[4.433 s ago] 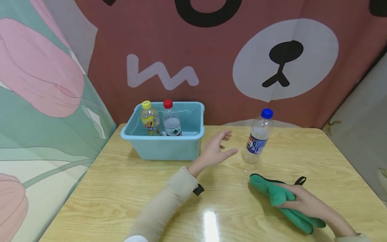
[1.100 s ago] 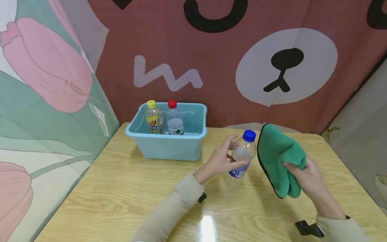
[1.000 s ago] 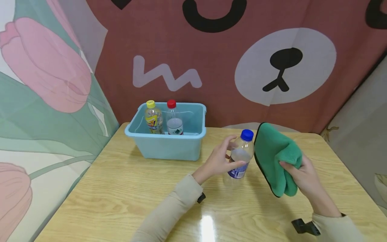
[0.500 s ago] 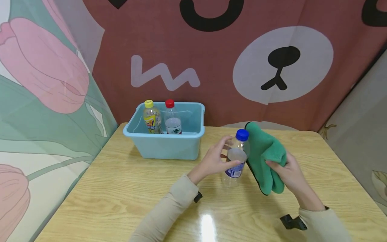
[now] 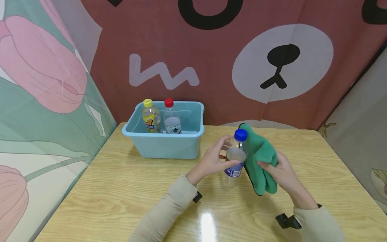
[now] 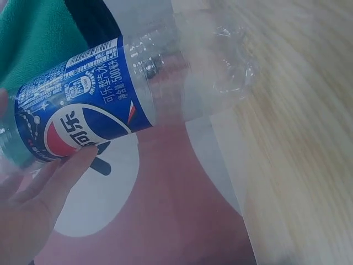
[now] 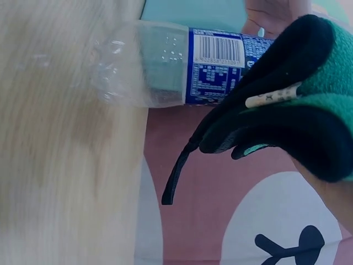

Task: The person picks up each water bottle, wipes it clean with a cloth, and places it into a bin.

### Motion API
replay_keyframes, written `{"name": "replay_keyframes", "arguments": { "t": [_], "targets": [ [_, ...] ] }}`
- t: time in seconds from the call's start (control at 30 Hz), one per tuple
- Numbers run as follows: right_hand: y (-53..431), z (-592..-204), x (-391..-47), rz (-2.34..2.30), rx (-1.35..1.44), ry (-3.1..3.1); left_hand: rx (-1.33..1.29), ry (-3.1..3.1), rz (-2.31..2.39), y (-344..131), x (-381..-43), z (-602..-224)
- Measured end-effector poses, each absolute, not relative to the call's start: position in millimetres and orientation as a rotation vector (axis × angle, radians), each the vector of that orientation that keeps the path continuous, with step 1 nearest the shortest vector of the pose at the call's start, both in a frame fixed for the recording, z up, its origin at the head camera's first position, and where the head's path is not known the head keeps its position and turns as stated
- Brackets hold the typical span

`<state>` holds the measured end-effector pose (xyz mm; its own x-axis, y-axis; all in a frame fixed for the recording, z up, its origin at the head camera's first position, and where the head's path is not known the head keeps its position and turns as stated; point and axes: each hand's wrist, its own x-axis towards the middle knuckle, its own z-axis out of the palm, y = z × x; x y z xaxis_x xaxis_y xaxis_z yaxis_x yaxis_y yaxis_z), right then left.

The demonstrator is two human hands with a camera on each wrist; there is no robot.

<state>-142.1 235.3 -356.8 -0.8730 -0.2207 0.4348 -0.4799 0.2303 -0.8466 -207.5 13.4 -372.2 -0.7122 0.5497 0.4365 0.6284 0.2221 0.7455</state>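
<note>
A clear plastic soda bottle [image 5: 235,154] with a blue cap and a blue label [image 6: 83,105] stands roughly upright, leaning slightly. My left hand [image 5: 213,159] grips it from the left, thumb in front and fingers behind. Whether its base touches the table cannot be told. In my right hand [image 5: 284,174] is a folded green towel [image 5: 260,151] with black edging, pinched between thumb and fingers. The towel lies against the bottle's right side, near the shoulder and label. From the right wrist view, the towel's black loop [image 7: 179,174] hangs down, and its folds cover the bottle's upper part.
A light blue plastic bin [image 5: 169,146] stands at the back left of the wooden table [image 5: 121,195]. Inside it are a yellow-capped bottle [image 5: 152,117] and a red-capped bottle [image 5: 172,119]. A printed curtain [image 5: 211,60] hangs behind the table.
My left hand has taken hold of the blue-capped bottle and brought it nearer and leftward. My right hand has lifted the green towel off the table and moved it left against the bottle.
</note>
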Motion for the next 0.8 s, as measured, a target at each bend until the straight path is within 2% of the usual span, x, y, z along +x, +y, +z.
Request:
{"name": "replay_keyframes", "arguments": {
  "t": [0.47, 0.8],
  "targets": [
    [232, -376, -142, 1.871, 0.695, -2.240, -1.180, -2.336, -1.612, 12, -205, -376],
    [234, -390, -146, 1.853, 0.553, -2.465, -1.199, -2.309, -1.623, 13, -205, -376]
  ]
}}
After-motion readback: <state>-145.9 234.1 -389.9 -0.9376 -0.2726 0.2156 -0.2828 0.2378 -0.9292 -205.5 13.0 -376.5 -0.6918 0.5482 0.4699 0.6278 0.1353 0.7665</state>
